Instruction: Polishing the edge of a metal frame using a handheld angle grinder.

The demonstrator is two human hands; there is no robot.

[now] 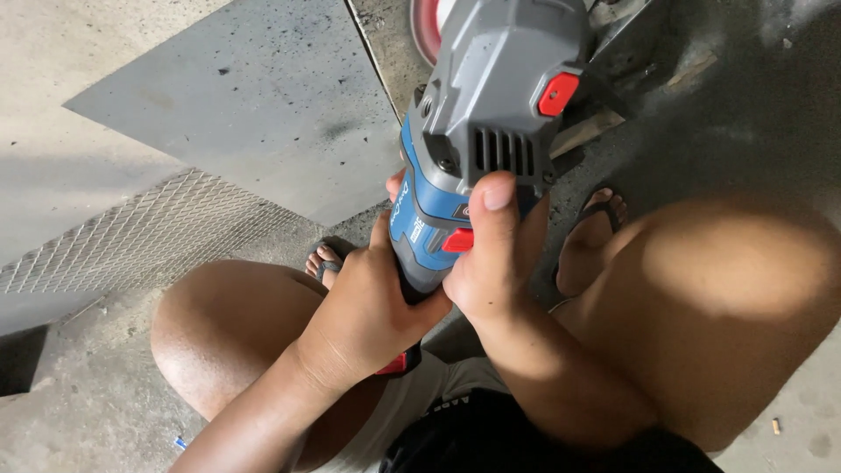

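Cordless angle grinder (477, 131) held upright between my knees, disc end away from me. My left hand (363, 307) clenches the blue body for support; my right hand (486, 263) grips opposite, thumb by the red switch. Mesh sheet (131, 232) lies left on the floor.

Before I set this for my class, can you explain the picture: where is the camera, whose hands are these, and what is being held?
The one picture comes from a camera worn on a person's head, looking down at their own hands and bare knees. They squat on a concrete floor in sandals. Both hands grip a blue and grey angle grinder with red buttons: the left hand wraps its lower body, the right hand holds its side, thumb up on the grey housing. Its disc shows at the top edge. On the floor to the left lie a grey metal sheet and a strip of wire mesh.
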